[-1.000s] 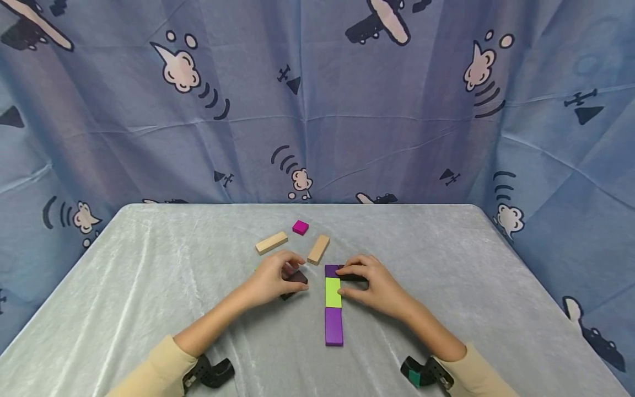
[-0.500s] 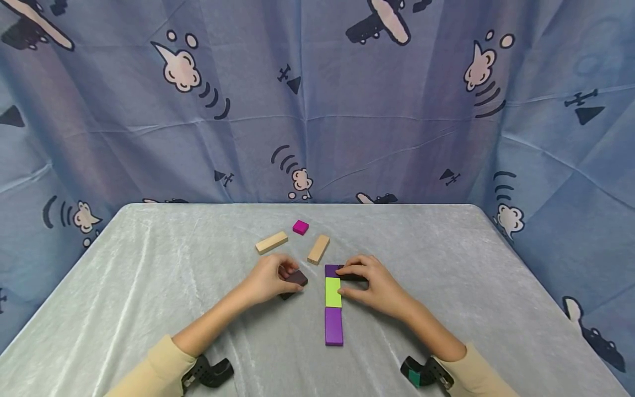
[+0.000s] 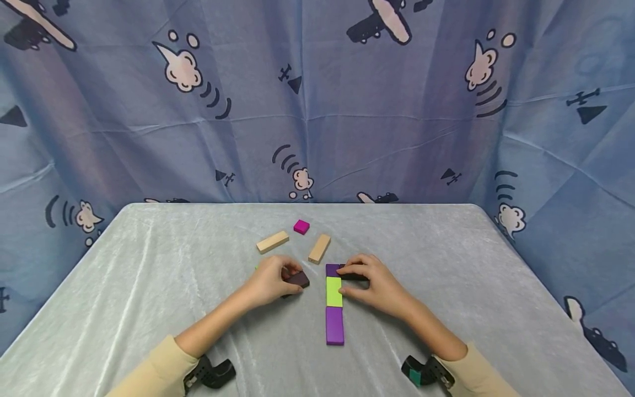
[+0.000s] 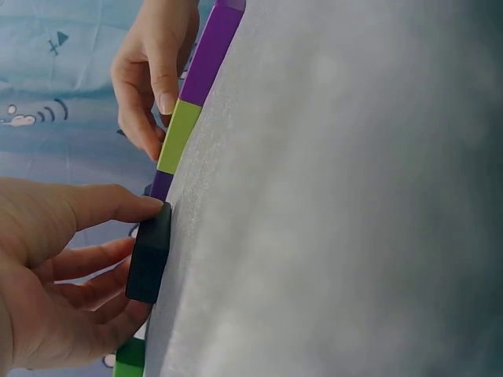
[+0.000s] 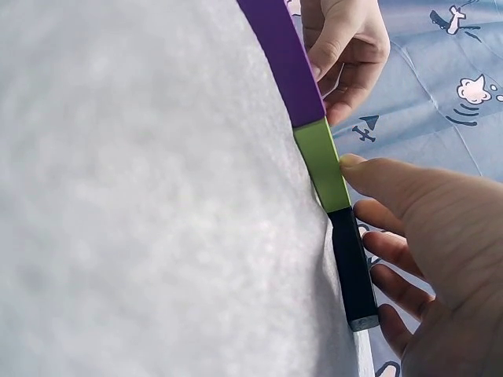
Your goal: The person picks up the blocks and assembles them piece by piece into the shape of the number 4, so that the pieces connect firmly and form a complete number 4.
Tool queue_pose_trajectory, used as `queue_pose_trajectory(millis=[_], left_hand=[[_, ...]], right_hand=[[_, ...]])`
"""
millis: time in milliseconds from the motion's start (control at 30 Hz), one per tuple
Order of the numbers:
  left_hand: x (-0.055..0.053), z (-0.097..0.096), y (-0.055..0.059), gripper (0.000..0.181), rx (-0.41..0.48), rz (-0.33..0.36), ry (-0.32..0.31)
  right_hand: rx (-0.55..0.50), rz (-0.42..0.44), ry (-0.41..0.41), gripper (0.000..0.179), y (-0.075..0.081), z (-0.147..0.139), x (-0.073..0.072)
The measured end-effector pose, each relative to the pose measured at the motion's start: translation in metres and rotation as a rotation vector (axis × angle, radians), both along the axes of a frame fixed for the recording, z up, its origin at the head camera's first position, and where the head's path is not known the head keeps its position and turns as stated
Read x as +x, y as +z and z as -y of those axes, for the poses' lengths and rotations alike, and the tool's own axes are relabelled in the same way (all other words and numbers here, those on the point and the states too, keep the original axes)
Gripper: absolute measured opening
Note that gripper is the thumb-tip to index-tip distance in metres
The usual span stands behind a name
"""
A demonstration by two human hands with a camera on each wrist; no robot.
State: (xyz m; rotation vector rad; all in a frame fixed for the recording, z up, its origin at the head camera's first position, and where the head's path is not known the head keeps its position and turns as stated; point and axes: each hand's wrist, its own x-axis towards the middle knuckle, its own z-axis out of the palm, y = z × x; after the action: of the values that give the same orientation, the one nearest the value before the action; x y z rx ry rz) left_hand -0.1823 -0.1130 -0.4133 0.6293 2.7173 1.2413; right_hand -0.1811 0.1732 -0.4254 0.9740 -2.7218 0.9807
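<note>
Dark brown block (image 4: 152, 251) in a firm pinch, thumb and fingers of the left hand (image 3: 275, 277) on it, just left of the row and apart from it! Right hand (image 3: 369, 279) spreads wide: thumb against the lime-green block (image 3: 334, 296), fingers by a second dark block (image 5: 354, 263). Long purple block (image 3: 334, 326) lies nearest, small purple block (image 3: 332, 270) farthest. Smart play, I'd say: square that pinch up slowly, touch lightly on the right, nudge nothing.
</note>
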Motion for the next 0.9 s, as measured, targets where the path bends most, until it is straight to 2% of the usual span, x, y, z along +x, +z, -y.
queue_pose_trajectory(millis=[333,567,900], left_hand=[[-0.001,-0.003,0.001,0.029,0.000,-0.022,-0.045],[-0.001,-0.006,0.002,0.028,-0.039,-0.060,-0.073],[-0.010,-0.019,0.006,0.029,-0.072,-0.078,-0.114]], right_hand=[[0.003,-0.028,0.005,0.032,0.001,-0.003,0.000],[0.003,-0.028,0.016,0.032,-0.001,0.000,0.001],[-0.006,-0.041,0.012,0.032,-0.002,-0.002,-0.001]])
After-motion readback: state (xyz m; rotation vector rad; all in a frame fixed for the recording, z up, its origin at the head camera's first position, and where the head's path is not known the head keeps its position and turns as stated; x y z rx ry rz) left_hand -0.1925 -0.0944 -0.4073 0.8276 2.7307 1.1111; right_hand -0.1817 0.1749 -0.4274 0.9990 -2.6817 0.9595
